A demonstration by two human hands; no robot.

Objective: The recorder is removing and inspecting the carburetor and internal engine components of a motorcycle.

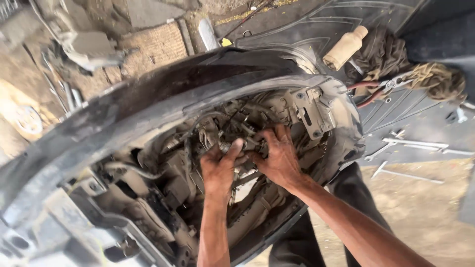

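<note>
Head view puts the small metal fitting (pixel 236 146) at the middle of the exposed mechanism (pixel 232 163), deep inside the dusty dark vehicle shell (pixel 148 99). I have my left hand (pixel 220 165) on it from below, thumb up and fingers (pixel 236 148) pinched around it. My right hand (pixel 277 155) comes in from the right, its fingers (pixel 269 136) curled over the cables and parts just beside the fitting, gripping something there that I cannot make out. The shell is already open, with wiring and brackets bare; the fitting still sits in place, so I judge the work mid-way at most. Further out, a black mat (pixel 396 113) lies on the ground with red-handled pliers (pixel 381 89), wrenches (pixel 410 144), a tan bottle (pixel 345 48) and a crumpled rag (pixel 435 79) on it.
</note>
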